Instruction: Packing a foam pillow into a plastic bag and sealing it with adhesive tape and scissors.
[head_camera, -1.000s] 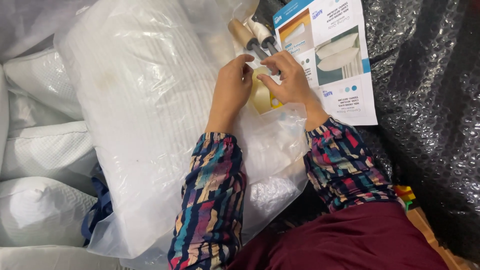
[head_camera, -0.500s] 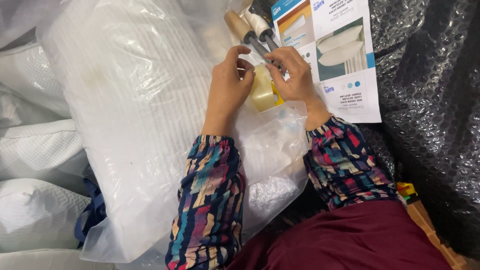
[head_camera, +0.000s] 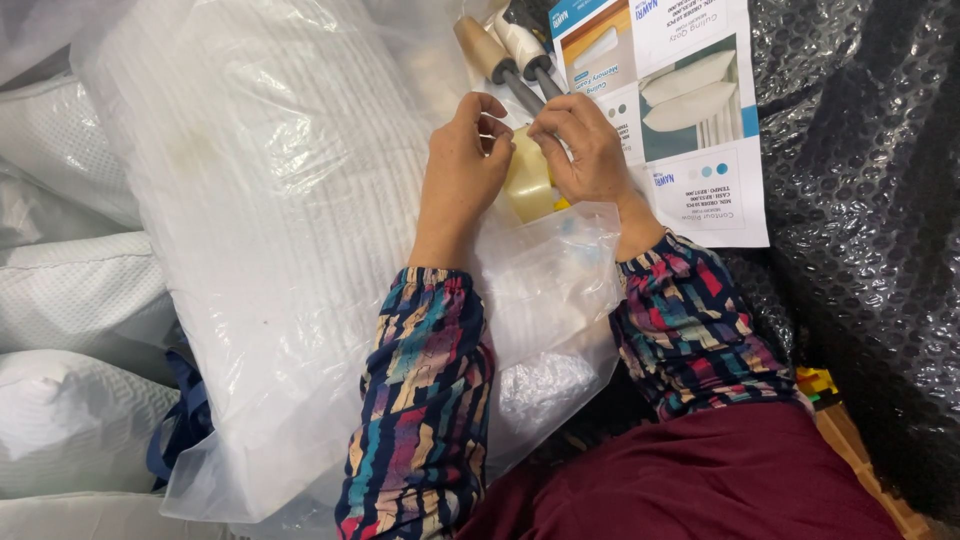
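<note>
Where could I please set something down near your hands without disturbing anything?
The black bubble wrap right of the printed sheet looks free, as does the bagged pillow left of the left hand. It is crowded around the tape roll, right hand and tool handles.

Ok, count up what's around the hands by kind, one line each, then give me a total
Roll of yellowish tape, held by left hand and right hand: 1
Wooden-handled tools: 2
Printed paper inserts: 1
Bagged white pillows under the hands: 1
Total: 5
</note>
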